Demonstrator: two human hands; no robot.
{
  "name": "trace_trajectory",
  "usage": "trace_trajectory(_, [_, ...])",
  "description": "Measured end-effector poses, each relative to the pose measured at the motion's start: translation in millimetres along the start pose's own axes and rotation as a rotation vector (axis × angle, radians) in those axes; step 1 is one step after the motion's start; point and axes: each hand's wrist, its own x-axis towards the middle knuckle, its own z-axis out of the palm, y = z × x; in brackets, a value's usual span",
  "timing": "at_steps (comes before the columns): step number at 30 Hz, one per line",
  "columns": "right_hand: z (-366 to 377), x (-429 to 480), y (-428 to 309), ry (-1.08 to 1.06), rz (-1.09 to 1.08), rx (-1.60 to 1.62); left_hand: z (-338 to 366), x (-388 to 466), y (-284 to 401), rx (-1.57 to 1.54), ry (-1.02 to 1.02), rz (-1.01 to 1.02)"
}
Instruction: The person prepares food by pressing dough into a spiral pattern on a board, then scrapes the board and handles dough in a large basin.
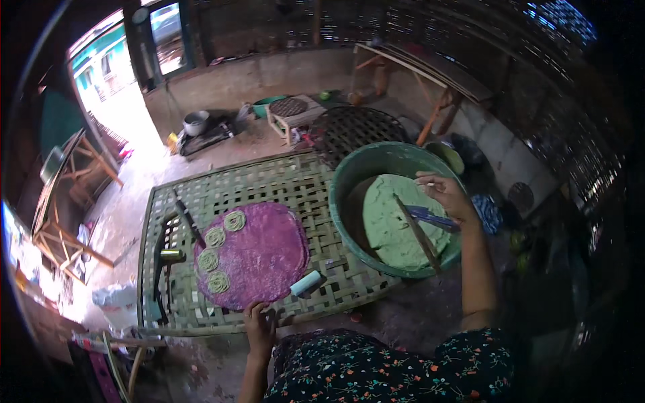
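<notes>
My left hand [259, 322] is at the near edge of a round pink mat [257, 257], its fingers curled by the rim; what they grip cannot be told. Several coiled green dough rosettes [215, 237] lie along the mat's left side. My right hand [443, 194] is over a large green basin [345, 176], thumb and fingers near each other, with a small pale bit at the fingertips. Under it lies a big mound of pale green dough [388, 216], with a wooden stick [418, 234] and a purple strip-like object [428, 215] across it. A pale cylinder [305, 283] lies beside the mat.
A woven bamboo platform [237, 186] bears the mat, a black-handled tool [187, 219] and a shiny yellow-green cylinder [172, 255]. Behind are a dark woven tray [360, 131], a small wooden stool [297, 118] and a metal pot [196, 123]. Wooden benches stand left and back right.
</notes>
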Motion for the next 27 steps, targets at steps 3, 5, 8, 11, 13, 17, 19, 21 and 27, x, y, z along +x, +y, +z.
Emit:
trace_trajectory(3, [-38.8,-32.7,-8.0,0.178,-0.027,-0.293,6.5,-6.3,-3.1,-0.145,-0.061,-0.098])
trace_trajectory(5, [-63.4,-62.4,10.0,0.265,-0.033,-0.366,11.6,-6.3,-2.9,-0.097,-0.109,-0.166])
trace_trajectory(8, [-78.1,-109.1,33.9,0.447,0.119,-0.435,22.9,-4.3,0.6,-0.155,-0.098,-0.108])
trace_trajectory(11, [-55.3,-145.5,52.7,0.675,0.196,-0.033,27.2,8.4,1.3,0.003,-0.162,0.027])
trace_trajectory(13, [-22.9,-162.0,59.9,0.724,0.315,0.182,38.5,10.7,-8.8,0.012,-0.128,0.033])
trace_trajectory(17, [25.1,-195.0,92.7,0.617,0.591,0.830,58.4,34.0,9.5,-0.133,-0.145,0.109])
trace_trajectory(19, [28.0,-192.0,55.7,0.562,0.541,0.972,68.1,39.7,21.9,-0.226,-0.154,0.035])
trace_trajectory(21, [20.1,-201.2,56.0,0.548,0.559,1.030,70.9,54.4,45.3,-0.084,-0.245,0.143])
trace_trajectory(27, [5.9,-230.4,26.7,0.512,0.528,1.221,90.5,59.2,51.0,-0.114,-0.245,0.166])
